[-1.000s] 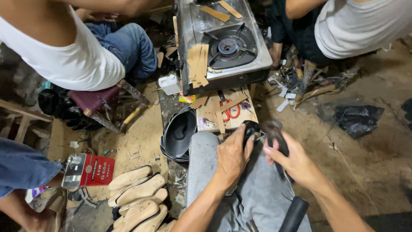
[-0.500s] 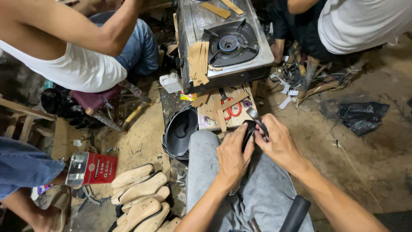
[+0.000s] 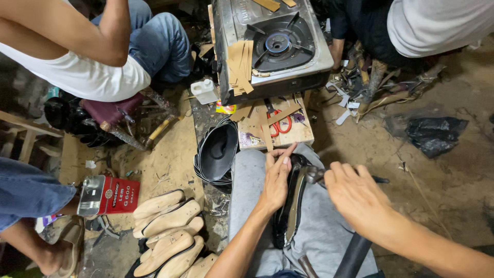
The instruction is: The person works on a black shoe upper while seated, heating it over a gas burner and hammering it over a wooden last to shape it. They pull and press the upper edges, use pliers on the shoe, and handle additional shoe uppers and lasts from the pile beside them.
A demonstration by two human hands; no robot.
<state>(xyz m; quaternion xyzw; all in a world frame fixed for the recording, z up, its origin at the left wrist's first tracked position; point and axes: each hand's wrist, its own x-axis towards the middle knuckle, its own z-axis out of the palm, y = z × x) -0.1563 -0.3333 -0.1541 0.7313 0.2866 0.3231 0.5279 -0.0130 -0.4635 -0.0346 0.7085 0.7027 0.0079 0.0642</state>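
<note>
A black shoe (image 3: 289, 206) with a pale sole edge lies sole-up on my lap, over grey trousers. My left hand (image 3: 277, 180) presses on its left side and holds it steady, fingers pointing away from me. My right hand (image 3: 356, 198) is closed around a dark metal tool (image 3: 315, 174), whose head rests against the shoe's front end. The tool's handle is mostly hidden under my fingers.
A single-burner gas stove (image 3: 272, 44) with cardboard strips stands ahead. Below it are a wooden board with red scissors (image 3: 280, 123), a stack of black soles (image 3: 218, 152), a red tin (image 3: 108, 194), and several wooden shoe lasts (image 3: 167, 231). Other people sit at the left and upper right.
My right hand has shifted slightly right along the shoe with the tool. The person at the upper left has lowered an arm across their body.
</note>
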